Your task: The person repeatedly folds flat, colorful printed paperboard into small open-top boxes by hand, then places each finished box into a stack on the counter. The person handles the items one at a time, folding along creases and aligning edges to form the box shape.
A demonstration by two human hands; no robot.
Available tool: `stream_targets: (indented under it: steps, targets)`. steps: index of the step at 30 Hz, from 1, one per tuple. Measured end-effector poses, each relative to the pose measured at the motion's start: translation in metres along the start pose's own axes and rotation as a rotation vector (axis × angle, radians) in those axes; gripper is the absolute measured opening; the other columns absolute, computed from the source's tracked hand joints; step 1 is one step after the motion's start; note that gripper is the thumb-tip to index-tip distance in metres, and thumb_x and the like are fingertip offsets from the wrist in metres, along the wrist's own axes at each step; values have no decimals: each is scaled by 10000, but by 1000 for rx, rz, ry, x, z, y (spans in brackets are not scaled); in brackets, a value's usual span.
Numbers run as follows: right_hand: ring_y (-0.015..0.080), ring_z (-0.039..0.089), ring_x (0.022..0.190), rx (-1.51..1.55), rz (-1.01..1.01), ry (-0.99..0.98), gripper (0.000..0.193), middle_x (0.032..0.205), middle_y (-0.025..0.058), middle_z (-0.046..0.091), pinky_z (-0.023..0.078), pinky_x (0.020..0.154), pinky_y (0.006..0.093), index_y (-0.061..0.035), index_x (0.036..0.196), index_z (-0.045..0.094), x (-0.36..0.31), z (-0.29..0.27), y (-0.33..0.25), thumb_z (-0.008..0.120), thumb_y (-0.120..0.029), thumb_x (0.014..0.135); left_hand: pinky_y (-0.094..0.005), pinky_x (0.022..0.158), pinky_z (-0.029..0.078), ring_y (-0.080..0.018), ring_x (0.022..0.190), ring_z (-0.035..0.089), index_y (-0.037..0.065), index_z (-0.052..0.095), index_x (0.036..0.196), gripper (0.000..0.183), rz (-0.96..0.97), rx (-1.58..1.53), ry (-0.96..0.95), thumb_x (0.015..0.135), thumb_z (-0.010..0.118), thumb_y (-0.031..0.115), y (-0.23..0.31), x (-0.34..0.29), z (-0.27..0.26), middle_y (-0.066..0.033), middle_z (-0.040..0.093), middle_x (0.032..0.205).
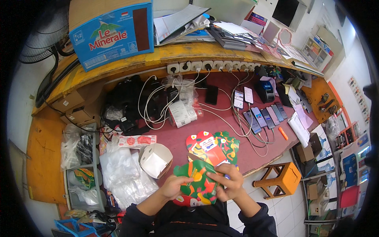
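Between both hands, close to my body, is a colourful printed cardboard piece with green, red, yellow and orange shapes and a wavy cut edge. My left hand pinches its left side, thumb on top. At its right side my right hand has its fingers closed on the edge. A red part with a pale patch shows at the bottom of the piece. Just beyond, similar printed cards lie flat on the dark red table. Left of my hands stands an open white paper box.
Clear plastic bags spread over the table's left side, near a grey crate. Several phones and white cables lie at the right. A shelf with a blue carton runs across the back. An orange stool stands on the floor.
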State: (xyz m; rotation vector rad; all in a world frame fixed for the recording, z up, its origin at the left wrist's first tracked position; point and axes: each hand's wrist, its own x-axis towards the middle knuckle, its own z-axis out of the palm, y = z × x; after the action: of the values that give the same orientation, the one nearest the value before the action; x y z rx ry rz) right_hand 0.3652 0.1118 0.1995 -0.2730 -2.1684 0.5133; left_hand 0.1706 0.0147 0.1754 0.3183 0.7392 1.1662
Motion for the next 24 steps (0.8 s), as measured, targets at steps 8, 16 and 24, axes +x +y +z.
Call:
stream_targets:
  steps: [8, 16, 24]
  targets:
    - [288, 568, 1028, 179, 522, 151, 368, 1101, 166, 579, 456, 853, 361, -13, 1111, 628, -11, 8, 24, 584, -156, 774, -365, 1056, 313, -218, 1266, 393, 16, 277, 1388, 658, 342, 822, -364, 860, 622, 201, -13, 33, 4, -109, 386, 1378]
    - [216, 586, 962, 8, 179, 81, 423, 1145, 139, 570, 505, 702, 283, -78, 1091, 653, -27, 16, 14, 738, -69, 676, -388, 1043, 352, -247, 1213, 466, -3, 281, 1373, 635, -52, 145, -146, 812, 545, 131, -19, 30, -9, -143, 464, 1304]
    - [326, 490, 1188, 328, 502, -21, 420, 1241, 190, 551, 366, 987, 389, 10, 1179, 572, -13, 7, 29, 653, -185, 816, -382, 1020, 377, -278, 1182, 504, -13, 281, 1382, 721, -228, 152, -39, 681, 450, 8, -10, 4, -7, -176, 474, 1300]
